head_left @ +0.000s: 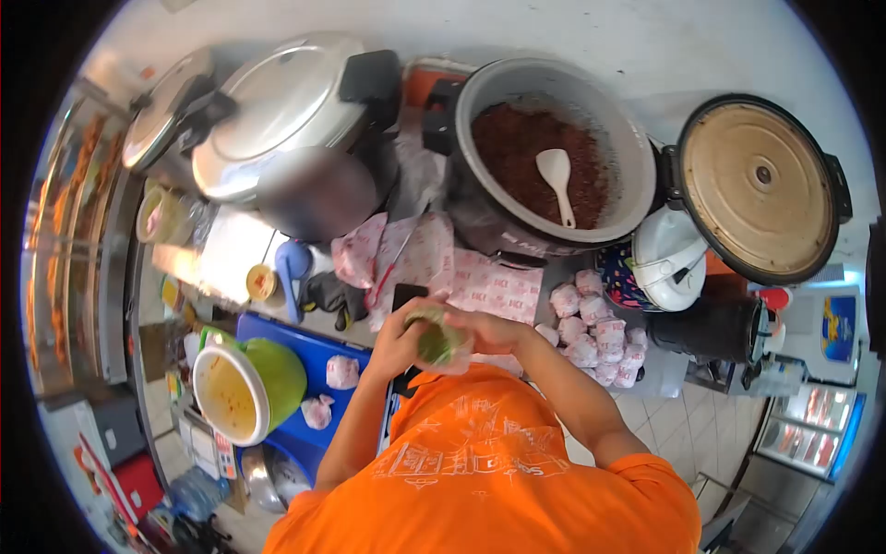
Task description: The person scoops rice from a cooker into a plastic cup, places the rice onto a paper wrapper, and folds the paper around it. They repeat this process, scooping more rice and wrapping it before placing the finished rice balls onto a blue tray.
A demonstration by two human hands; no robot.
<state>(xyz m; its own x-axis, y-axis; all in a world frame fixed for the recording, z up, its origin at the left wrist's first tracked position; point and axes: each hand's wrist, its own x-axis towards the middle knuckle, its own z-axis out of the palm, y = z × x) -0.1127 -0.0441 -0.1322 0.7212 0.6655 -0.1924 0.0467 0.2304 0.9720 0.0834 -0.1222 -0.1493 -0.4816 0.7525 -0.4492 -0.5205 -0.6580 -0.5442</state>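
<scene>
The left hand (399,338) and right hand (495,331) both press their grip around a small green clear-wrapped bundle (437,344), held between them, close to the chest. A pile of white wrapped packets (595,338) lies near on the surface.

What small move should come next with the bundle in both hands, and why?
Probably finish closing the greenish bundle: the left hand and right hand both cup it, it looks only partly wrapped, and finished packets lie piled to the right.
</scene>
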